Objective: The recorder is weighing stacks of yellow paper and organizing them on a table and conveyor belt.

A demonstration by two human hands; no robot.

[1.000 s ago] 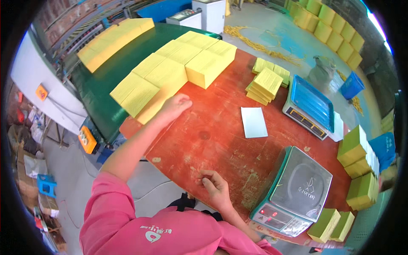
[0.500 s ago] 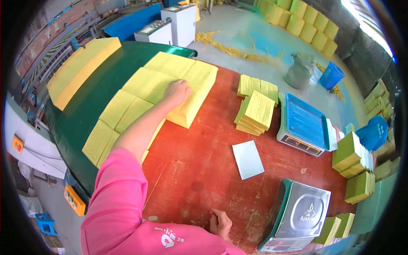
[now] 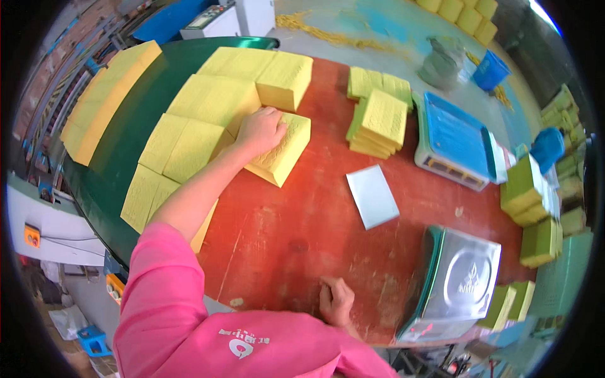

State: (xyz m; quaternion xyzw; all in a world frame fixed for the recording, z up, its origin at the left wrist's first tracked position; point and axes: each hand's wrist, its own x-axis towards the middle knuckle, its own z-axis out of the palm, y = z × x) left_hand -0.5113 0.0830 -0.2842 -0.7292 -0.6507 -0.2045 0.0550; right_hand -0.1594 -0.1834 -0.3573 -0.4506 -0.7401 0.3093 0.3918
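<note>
Yellow embossed paper stack (image 3: pixel 293 146) on red surface (image 3: pixel 277 233), just beside neighbouring stacks (image 3: pixel 200 96). Left hand (image 3: pixel 258 132) over its top; whether fingers (image 3: pixel 271 111) grip, cannot tell. Right hand (image 3: pixel 336 300) loosely clenched, nothing visible inside. Top-only hold could let stack shear, fan out.

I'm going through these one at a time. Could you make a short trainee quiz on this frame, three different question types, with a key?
1. Multiple choice: What is the left grip touching?
a) the sack on the floor
b) a yellow block
c) the silver-topped scale

2. True or false: The white sheet lies on the red table, apart from the right grip.

3. Fill in the blank: The tray on the farther scale is coloured ____.

Key: 1. b; 2. true; 3. blue
</note>
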